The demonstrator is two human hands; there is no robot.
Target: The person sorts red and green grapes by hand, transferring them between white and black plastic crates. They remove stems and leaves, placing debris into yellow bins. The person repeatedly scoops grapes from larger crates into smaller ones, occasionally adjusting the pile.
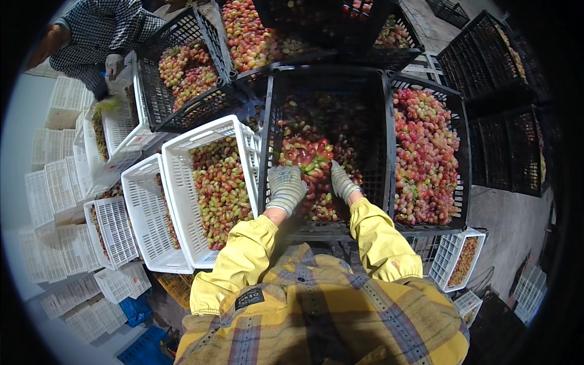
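A bunch of red and green grapes (pixel 306 154) is held between my two gloved hands, over the inside of a black plastic crate (pixel 329 229). My left hand (pixel 286 186), in a striped knit glove, grips the near left side of the bunch. On its right side are the fingers of my right hand (pixel 343 180), gloved alike; the fingertips are partly hidden. Loose grapes and small bunches (pixel 325 207) lie lower in the crate, its far part in deep shadow.
On my right is a black crate of red grapes (pixel 424 155). White plastic crates (pixel 171 214) stand left, one holding loose grapes (pixel 223 191). More black crates (pixel 182 82) stand ahead. A co-worker's gloved hand (pixel 114 67) is near white crates at the upper left.
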